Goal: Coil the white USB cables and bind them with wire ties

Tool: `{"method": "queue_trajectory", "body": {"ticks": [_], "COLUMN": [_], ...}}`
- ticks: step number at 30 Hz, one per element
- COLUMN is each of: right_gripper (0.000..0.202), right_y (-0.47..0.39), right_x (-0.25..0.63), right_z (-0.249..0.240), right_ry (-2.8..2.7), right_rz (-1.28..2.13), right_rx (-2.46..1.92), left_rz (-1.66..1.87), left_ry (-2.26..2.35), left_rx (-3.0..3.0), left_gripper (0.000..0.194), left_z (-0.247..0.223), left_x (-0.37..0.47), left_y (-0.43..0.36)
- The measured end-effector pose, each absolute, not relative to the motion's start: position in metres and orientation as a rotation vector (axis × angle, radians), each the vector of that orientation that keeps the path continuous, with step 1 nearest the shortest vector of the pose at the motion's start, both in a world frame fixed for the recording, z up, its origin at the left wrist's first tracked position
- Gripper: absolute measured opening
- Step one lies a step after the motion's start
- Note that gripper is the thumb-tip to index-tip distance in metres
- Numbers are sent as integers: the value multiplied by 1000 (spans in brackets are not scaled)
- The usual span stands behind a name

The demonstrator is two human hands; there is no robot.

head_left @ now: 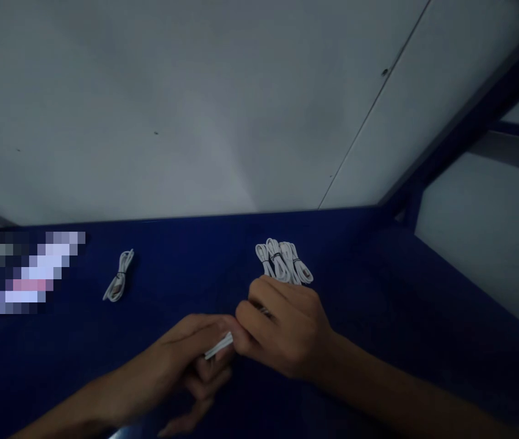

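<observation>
Above the table (186, 262), a cable (219, 346) is being pinched in the closed left grip (186, 344) and clasped in the curled right grip (289, 326), presumably for holding its strands together, while the coils (280, 272) just beyond are being held compact by dark ties (275, 255).

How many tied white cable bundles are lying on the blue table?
At least 4: one lone bundle at left, and at least three overlapping in the cluster beyond the right hand. More may be hidden there. The white strands in the left hand aren't counted.
</observation>
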State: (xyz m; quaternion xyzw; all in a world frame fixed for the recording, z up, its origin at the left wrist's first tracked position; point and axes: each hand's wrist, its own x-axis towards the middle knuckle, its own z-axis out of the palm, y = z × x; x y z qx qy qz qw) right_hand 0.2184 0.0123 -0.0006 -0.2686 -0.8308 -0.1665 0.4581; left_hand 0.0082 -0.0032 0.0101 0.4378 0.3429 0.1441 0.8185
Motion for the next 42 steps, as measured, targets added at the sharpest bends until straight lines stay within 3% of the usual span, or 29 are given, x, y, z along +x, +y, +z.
{"method": "queue_trajectory", "body": {"ticks": [11, 34, 42], "right_gripper": [47, 51, 27], "right_y": [7, 6, 17], "right_x": [213, 215, 227], "right_z": [-6, 2, 13], "right_ry": [-2036, -2005, -1994], "right_rz": [-404, -455, -309], "right_rx": [-826, -502, -732], "left_rz": [404, 194, 329], "left_ry": [947, 578, 647], "left_rx": [1010, 870, 883], "left_gripper": [49, 46, 46], "left_z": [4, 23, 13], "left_x": [6, 8, 10], "left_y": [-13, -5, -2]}}
